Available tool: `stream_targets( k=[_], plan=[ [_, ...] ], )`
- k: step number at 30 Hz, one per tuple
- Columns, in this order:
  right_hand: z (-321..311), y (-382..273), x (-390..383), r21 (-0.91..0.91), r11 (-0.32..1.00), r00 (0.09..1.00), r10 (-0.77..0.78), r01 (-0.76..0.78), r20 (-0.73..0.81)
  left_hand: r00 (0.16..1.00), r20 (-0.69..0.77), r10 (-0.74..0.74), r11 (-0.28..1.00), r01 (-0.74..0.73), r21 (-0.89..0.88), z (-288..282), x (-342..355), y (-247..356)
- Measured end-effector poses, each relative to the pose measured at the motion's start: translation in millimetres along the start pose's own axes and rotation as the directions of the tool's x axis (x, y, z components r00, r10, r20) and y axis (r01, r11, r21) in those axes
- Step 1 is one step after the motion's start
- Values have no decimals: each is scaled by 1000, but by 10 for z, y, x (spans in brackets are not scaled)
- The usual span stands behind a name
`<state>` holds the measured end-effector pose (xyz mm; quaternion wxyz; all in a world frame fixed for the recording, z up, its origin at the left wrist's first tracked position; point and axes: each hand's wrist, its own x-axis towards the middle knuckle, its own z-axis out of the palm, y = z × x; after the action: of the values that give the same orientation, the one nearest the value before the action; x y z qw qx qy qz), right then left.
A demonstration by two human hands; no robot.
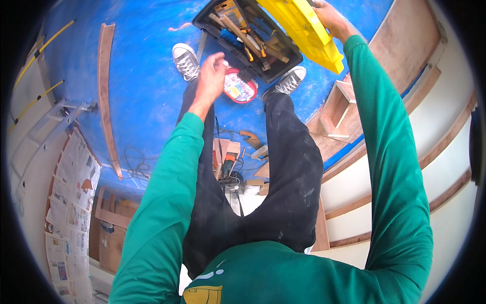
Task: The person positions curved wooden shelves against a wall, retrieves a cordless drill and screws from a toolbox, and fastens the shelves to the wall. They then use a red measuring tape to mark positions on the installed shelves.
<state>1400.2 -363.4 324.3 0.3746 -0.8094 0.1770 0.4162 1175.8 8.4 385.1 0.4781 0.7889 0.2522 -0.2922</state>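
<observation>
An open black toolbox (276, 63) lies on the blue floor sheet in front of my feet. Inside are several tools, among them a wooden handle (234, 26) and orange-and-black tools (256, 44). My right hand (331, 21) grips the outer edge of its raised yellow lid (304, 30). Left of the box, my left hand (210, 81) is held with its fingers curled together. A small whitish spot shows at the fingertips; what it is, I cannot make out. Close beside that hand sits a round red-rimmed tub (237, 99) with a pale, printed-looking top.
A long wooden strip (104, 91) lies at the left, near a ladder (38, 142) and newspaper-covered panel (71, 218). Between my legs are a power tool (229, 164), cords and a handsaw (250, 137). Wooden boards and a small wooden frame (338, 109) stand at the right.
</observation>
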Motion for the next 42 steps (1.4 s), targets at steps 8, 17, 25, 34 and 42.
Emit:
stream_targets(
  k=[8, 17, 25, 34, 42],
  plan=[
    [-111, 427, 512, 80, 982, 979, -180, 173, 91, 909, -223, 351, 913, -280, 297, 12, 1344, 152],
    [-13, 261, 367, 141, 988, 998, -64, 66, -23, 925, 100, 366, 779, -363, 511, 108, 1674, 111],
    [-84, 139, 212, 160, 981, 993, -111, 106, 27, 643, 49, 764, 381, -511, 771, 529, 1146, 313],
    [-87, -66, 31, 7, 994, 992, -109, 109, -64, 747, 206, -632, 657, 658, -368, 2455, 534, 31],
    [-6, -74, 4, 9, 998, 991, -64, 65, -118, 715, -223, -663, 715, 693, 96, 2844, 793, -158]
  ],
)
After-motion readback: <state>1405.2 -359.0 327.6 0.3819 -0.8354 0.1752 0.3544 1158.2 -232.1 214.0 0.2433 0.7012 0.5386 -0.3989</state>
